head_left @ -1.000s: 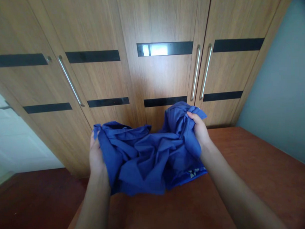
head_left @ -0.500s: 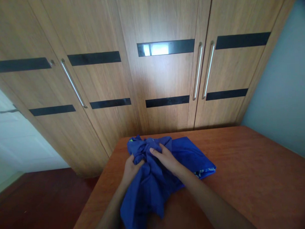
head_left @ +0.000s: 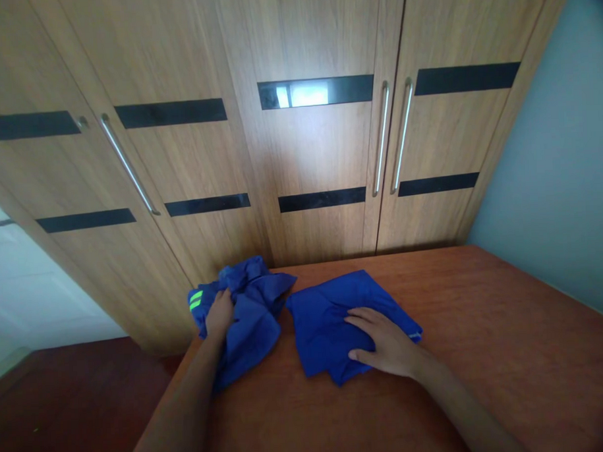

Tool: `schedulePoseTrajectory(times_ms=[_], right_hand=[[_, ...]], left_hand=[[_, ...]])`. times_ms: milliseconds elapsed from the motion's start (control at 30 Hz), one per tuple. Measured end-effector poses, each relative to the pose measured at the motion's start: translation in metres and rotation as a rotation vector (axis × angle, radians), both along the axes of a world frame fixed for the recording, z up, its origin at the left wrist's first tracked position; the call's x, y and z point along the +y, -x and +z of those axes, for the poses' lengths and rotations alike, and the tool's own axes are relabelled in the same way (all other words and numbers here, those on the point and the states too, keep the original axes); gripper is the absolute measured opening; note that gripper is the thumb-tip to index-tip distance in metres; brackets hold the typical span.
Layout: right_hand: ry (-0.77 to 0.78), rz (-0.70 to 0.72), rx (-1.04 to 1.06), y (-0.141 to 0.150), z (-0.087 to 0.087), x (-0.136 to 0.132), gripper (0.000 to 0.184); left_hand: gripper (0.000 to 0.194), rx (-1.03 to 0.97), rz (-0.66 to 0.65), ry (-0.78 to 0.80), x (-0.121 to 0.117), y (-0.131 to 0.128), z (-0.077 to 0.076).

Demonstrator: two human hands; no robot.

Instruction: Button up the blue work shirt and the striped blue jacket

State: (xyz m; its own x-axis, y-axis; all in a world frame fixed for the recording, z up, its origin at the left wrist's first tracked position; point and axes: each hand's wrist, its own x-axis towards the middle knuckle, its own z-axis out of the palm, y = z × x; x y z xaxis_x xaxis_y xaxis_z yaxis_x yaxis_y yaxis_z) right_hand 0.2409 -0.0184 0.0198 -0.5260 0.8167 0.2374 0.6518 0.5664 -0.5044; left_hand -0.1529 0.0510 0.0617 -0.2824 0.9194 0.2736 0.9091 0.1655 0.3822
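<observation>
Two blue cloths lie on the reddish-brown wooden table point(head_left: 484, 351). At the table's far left corner is a crumpled blue garment point(head_left: 258, 313) with bright green stripes at its left end. My left hand point(head_left: 220, 313) is closed on this garment, its fingertips partly hidden in the folds. To the right, a folded brighter blue cloth point(head_left: 319, 324) lies roughly flat, with a loose corner toward me. My right hand point(head_left: 385, 345) rests over its right part, fingers apart and thumb spread, gripping nothing.
A wooden wardrobe point(head_left: 319, 153) with dark strips and metal handles stands right behind the table. On the right is a pale blue wall point(head_left: 547, 178). A white door point(head_left: 46, 287) and dark red floor point(head_left: 75, 399) show on the left.
The crumpled garment has moved left, off the folded cloth, with my left hand. My right hand has let go of it and shifted right onto the folded cloth. The view has turned slightly right.
</observation>
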Motion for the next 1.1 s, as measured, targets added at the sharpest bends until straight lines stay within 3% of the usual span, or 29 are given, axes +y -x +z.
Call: schedulePoseTrajectory(times_ms=[100, 233, 367, 500, 633, 733, 933, 1000, 1100], right_hand=[[-0.008, 0.003, -0.045, -0.002, 0.0, 0.001, 0.067], [-0.043, -0.031, -0.082, 0.002, 0.0, 0.005, 0.054], [-0.086, -0.071, -0.144, 0.01, 0.002, 0.005, 0.041], [-0.12, -0.124, -0.18, 0.015, 0.002, 0.004, 0.037], [-0.13, -0.195, -0.177, 0.014, -0.005, 0.003, 0.034], [-0.127, -0.231, -0.169, 0.013, -0.007, 0.004, 0.03], [-0.031, -0.379, -0.082, 0.014, -0.001, 0.021, 0.022], [0.023, -0.431, 0.066, 0.012, 0.003, 0.033, 0.019], [0.04, -0.451, 0.268, 0.006, 0.014, 0.049, 0.02]], left_hand=[[0.031, 0.034, -0.023, 0.046, 0.003, 0.003, -0.014], [0.046, 0.064, -0.009, 0.066, 0.0, 0.016, -0.005], [0.066, 0.014, 0.031, -0.056, -0.01, 0.017, 0.002], [0.083, 0.083, -0.067, 0.0, -0.031, -0.006, -0.016], [0.059, 0.284, -0.131, 0.023, -0.063, -0.017, -0.044], [0.052, 0.26, -0.265, -0.009, -0.086, -0.001, -0.052], [0.054, 0.155, -0.452, 0.014, -0.107, 0.038, -0.035], [0.058, 0.123, -0.436, -0.003, -0.108, 0.035, -0.021], [0.056, 0.097, -0.31, -0.188, -0.11, 0.01, 0.004]])
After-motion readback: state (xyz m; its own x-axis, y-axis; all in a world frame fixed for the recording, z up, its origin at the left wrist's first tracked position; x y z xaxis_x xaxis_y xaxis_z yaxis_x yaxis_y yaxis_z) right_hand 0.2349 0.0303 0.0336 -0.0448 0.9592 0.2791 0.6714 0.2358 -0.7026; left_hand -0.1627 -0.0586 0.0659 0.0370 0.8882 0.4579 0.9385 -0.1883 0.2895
